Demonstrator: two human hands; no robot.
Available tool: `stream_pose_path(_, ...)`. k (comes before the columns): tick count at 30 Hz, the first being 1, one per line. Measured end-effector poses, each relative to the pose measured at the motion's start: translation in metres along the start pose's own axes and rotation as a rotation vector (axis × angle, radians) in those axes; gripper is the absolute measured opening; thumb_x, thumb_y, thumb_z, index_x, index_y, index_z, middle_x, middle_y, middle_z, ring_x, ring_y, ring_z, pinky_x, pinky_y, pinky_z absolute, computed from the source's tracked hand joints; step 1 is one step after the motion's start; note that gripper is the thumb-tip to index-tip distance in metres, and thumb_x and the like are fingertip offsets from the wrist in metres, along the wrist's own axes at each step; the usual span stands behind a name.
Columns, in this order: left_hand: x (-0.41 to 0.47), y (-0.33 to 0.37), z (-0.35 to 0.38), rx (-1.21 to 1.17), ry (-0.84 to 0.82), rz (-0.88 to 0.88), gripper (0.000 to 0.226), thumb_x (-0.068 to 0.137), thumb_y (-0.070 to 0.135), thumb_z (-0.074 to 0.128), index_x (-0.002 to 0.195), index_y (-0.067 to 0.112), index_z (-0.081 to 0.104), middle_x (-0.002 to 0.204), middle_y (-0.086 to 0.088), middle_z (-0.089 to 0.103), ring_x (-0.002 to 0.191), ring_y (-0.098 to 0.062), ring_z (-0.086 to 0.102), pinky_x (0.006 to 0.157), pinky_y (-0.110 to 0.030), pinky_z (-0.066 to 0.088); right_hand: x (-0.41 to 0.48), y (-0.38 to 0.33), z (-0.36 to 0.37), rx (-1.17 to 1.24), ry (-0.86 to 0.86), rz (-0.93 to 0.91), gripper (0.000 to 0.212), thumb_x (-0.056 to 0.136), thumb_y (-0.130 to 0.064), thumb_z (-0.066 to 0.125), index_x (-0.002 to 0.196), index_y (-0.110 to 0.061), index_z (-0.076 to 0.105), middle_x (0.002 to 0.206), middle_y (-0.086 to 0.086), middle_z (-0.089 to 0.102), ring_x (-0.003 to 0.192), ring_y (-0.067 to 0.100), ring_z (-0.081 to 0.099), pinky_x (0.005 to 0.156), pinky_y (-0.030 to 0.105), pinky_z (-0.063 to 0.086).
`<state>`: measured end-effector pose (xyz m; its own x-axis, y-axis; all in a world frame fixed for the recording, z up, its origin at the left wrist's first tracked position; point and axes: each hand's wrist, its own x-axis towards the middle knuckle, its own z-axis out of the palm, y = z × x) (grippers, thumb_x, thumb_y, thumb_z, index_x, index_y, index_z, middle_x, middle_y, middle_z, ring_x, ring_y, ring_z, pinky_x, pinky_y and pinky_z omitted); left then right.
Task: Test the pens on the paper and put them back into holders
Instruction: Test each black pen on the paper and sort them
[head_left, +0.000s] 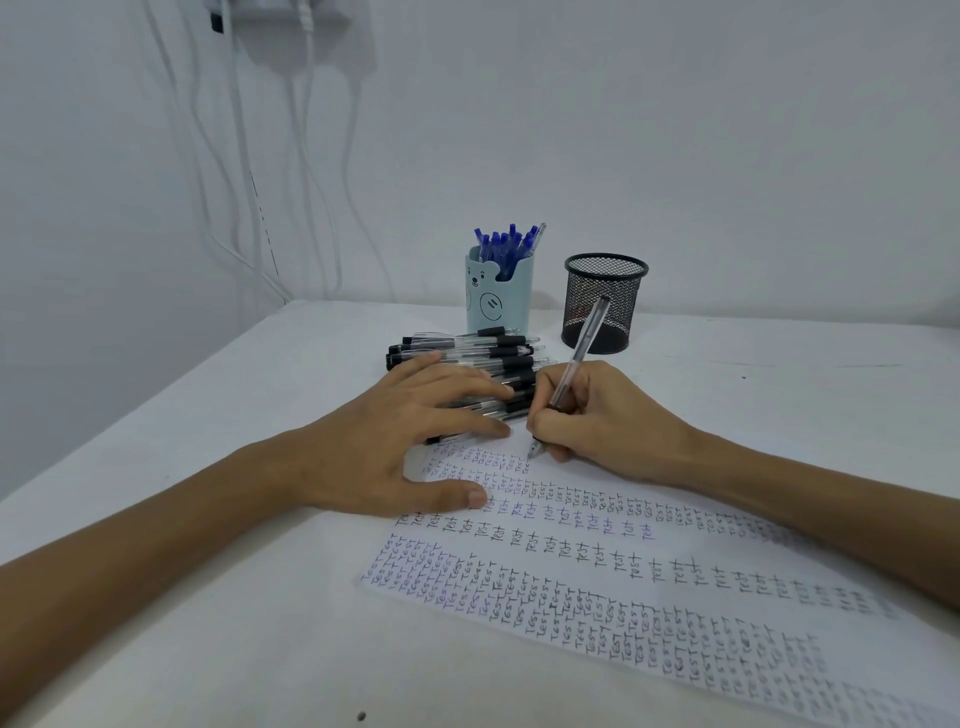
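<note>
My right hand grips a clear pen with a black grip, its tip touching the far corner of the paper. The sheet is covered in rows of the written word "test". My left hand lies flat with spread fingers on the paper's far left corner, its fingers over a pile of several black pens. Behind the pile stands a light blue bear holder filled with blue pens. A black mesh holder stands to its right; I see no pens sticking out of it.
The white table meets a white wall at the back and left. White cables hang down the wall at the far left. A small dark speck lies near the table's front edge.
</note>
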<state>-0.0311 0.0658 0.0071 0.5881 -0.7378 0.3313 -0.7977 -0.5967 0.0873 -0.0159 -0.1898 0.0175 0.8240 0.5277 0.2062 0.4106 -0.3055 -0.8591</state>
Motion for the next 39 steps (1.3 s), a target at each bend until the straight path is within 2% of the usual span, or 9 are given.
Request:
stream_pose_path(4, 0.000, 0.000, 0.000, 0.004, -0.001, 0.001, 0.059, 0.097, 0.068, 0.057, 0.145, 0.034, 0.061, 0.164, 0.014, 0.040, 0.156, -0.005, 0.028, 0.129, -0.052, 0.015, 0.001, -0.002, 0.002, 0.018, 0.018, 0.036, 0.013, 0.088, 0.005, 0.061, 0.076, 0.002, 0.058, 0.056, 0.012, 0.061, 0.044, 0.009, 0.051, 0.047, 0.014, 0.040)
stream_pose_path(9, -0.001, -0.001, 0.001, 0.003, 0.002, -0.002, 0.061, 0.097, 0.068, 0.058, 0.146, 0.032, 0.061, 0.163, 0.014, 0.041, 0.155, -0.006, 0.029, 0.129, -0.053, 0.016, 0.007, -0.003, -0.003, 0.308, 0.134, 0.164, 0.029, 0.096, -0.008, 0.054, 0.067, -0.010, 0.058, 0.059, 0.012, 0.056, 0.041, 0.014, 0.037, 0.041, 0.020, 0.023)
stream_pose_path(13, -0.001, 0.000, 0.000, -0.001, 0.003, 0.001, 0.060, 0.097, 0.068, 0.057, 0.145, 0.032, 0.061, 0.163, 0.014, 0.042, 0.155, -0.006, 0.030, 0.129, -0.053, 0.016, 0.009, -0.001, -0.005, 0.454, 0.136, 0.156, 0.029, 0.104, -0.020, 0.053, 0.080, -0.009, 0.066, 0.078, 0.009, 0.064, 0.054, 0.011, 0.053, 0.046, 0.021, 0.034)
stream_pose_path(15, -0.001, 0.000, 0.000, 0.003, 0.003, 0.004, 0.060, 0.097, 0.067, 0.058, 0.145, 0.032, 0.061, 0.163, 0.014, 0.041, 0.155, -0.005, 0.029, 0.129, -0.052, 0.016, 0.008, 0.001, -0.004, 0.498, 0.110, 0.081, 0.012, 0.100, -0.013, 0.058, 0.102, -0.003, 0.063, 0.082, 0.011, 0.066, 0.056, 0.014, 0.060, 0.045, 0.019, 0.043)
stream_pose_path(17, -0.001, 0.000, 0.000, 0.006, 0.004, 0.007, 0.060, 0.097, 0.067, 0.058, 0.145, 0.032, 0.061, 0.163, 0.015, 0.041, 0.155, -0.004, 0.029, 0.129, -0.051, 0.016, 0.007, 0.001, -0.005, 0.566, 0.128, 0.072, 0.020, 0.094, -0.006, 0.063, 0.112, -0.003, 0.054, 0.080, 0.014, 0.068, 0.058, 0.020, 0.064, 0.052, 0.020, 0.053)
stream_pose_path(26, -0.001, 0.000, 0.000, -0.009, 0.009, 0.004, 0.059, 0.097, 0.067, 0.059, 0.145, 0.031, 0.062, 0.163, 0.014, 0.041, 0.155, -0.006, 0.030, 0.129, -0.053, 0.017, 0.007, -0.006, -0.006, 0.616, 0.216, 0.177, 0.007, 0.099, 0.002, 0.051, 0.099, -0.004, 0.054, 0.072, 0.018, 0.065, 0.050, 0.026, 0.063, 0.050, 0.024, 0.056)
stream_pose_path(31, -0.002, -0.002, 0.002, -0.016, 0.025, 0.007, 0.059, 0.097, 0.066, 0.060, 0.145, 0.031, 0.062, 0.162, 0.014, 0.042, 0.155, -0.007, 0.031, 0.129, -0.054, 0.017, 0.007, -0.005, -0.020, 0.455, 0.204, 0.356, 0.009, 0.099, 0.000, 0.049, 0.102, -0.003, 0.057, 0.071, 0.015, 0.061, 0.045, 0.019, 0.050, 0.044, 0.026, 0.051)
stream_pose_path(35, -0.003, -0.003, 0.003, -0.026, 0.025, 0.006, 0.059, 0.097, 0.066, 0.060, 0.144, 0.032, 0.062, 0.162, 0.015, 0.042, 0.155, -0.008, 0.031, 0.129, -0.054, 0.017, 0.007, -0.004, -0.064, -0.085, 0.069, 0.483, 0.023, 0.097, -0.019, 0.068, 0.091, 0.003, 0.062, 0.061, 0.008, 0.062, 0.039, 0.011, 0.047, 0.038, 0.017, 0.039)
stream_pose_path(39, -0.003, -0.002, 0.004, -0.024, 0.028, 0.005, 0.059, 0.097, 0.067, 0.059, 0.144, 0.032, 0.062, 0.162, 0.015, 0.042, 0.155, -0.007, 0.031, 0.129, -0.054, 0.016, 0.010, 0.010, -0.108, -0.561, 0.097, 0.566, 0.034, 0.091, -0.025, 0.071, 0.088, 0.008, 0.066, 0.054, 0.007, 0.063, 0.037, 0.015, 0.048, 0.044, 0.014, 0.042)
